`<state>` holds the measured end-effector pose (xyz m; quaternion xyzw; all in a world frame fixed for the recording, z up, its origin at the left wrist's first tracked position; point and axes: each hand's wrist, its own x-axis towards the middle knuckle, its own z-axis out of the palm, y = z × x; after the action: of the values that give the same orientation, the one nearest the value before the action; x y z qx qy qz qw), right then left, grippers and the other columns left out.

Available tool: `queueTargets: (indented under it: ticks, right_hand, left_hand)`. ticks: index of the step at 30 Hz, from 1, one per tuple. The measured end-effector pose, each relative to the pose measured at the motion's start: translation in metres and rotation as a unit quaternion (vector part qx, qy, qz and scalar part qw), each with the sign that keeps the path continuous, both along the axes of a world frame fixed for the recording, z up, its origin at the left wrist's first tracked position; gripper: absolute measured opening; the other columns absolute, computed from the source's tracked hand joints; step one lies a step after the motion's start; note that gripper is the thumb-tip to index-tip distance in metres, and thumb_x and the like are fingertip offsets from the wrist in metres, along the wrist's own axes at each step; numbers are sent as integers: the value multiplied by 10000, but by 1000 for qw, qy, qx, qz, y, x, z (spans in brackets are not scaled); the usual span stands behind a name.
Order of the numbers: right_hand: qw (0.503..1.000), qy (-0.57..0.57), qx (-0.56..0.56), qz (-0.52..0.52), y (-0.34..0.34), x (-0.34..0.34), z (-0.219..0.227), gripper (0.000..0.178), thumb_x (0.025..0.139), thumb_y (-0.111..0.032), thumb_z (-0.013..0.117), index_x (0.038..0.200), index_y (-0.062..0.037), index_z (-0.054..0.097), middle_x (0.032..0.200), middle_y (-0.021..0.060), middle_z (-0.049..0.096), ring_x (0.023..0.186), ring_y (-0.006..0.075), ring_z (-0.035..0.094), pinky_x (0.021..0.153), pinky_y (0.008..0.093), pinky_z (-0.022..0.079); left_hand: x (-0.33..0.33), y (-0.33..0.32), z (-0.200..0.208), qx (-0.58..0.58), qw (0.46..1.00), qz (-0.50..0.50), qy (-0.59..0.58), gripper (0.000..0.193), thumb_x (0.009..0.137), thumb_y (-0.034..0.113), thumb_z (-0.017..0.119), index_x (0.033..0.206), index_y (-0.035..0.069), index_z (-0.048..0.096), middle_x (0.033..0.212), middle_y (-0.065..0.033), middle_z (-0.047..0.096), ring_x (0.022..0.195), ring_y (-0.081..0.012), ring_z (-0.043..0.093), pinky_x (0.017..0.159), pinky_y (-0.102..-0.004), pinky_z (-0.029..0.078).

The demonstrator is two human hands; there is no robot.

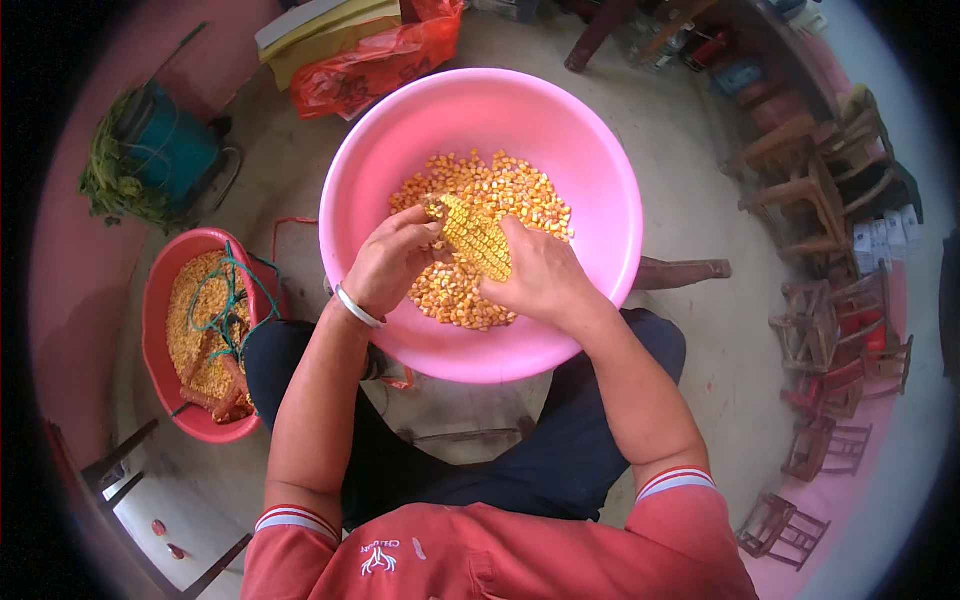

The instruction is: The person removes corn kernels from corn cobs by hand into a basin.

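Observation:
Between my two hands is a yellow corn cob [472, 236], tilted, with rows of kernels still on the side facing up. My left hand [390, 262], with a silver bangle at its wrist, grips the cob's darker, ragged end. On the opposite side, my right hand [545, 278] closes round the lower end, thumb pressed along the kernels. Both hands are over a wide pink basin [590, 170]. Loose corn kernels [500, 180] are heaped on its bottom, partly hidden by my hands and the cob.
A red tub [160, 370] of kernels with green cord stands by my left knee. Beyond the basin lies a red plastic bag [375, 75]. A teal bucket [175, 145] with leafy greens is at far left. Small wooden chairs [800, 190] line the right wall.

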<state>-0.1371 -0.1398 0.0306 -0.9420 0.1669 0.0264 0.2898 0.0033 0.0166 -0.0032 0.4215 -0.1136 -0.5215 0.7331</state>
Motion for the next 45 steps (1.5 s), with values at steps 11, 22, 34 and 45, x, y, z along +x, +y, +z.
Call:
queueTargets:
  ticks: [11,22,34,45]
  right_hand:
    - [998,-6,60,18,-1,1,-1,486,689,-260,703,1010,28,478,772,275,607,800,437,626,707,508,501]
    - [994,-35,-107,-7,5,3,-12,458,696,-311,745,951,-19,501,764,212,609,804,384,626,699,477,510]
    - [997,-44,55,-13,2,4,-24,440,720,-277,732,989,2,525,809,231,643,795,402,652,720,480,521]
    - [999,13,47,-24,6,7,-13,465,743,-275,721,1051,6,517,805,253,650,795,408,660,713,478,526]
  left_hand:
    - [-2,-4,-9,42,991,71,-102,157,860,21,477,975,17,583,903,-25,563,785,-119,572,732,-284,478]
    - [1,-7,-8,98,993,57,-31,333,923,272,630,1145,26,602,1013,-14,602,916,-110,566,813,-285,464]
    - [2,1,10,66,988,6,-140,372,940,223,596,1224,-15,562,1095,-29,616,1035,-101,543,928,-264,401]
    - [1,1,-3,83,990,31,-114,365,910,223,667,1146,-34,560,1024,-31,616,959,-108,581,865,-272,455]
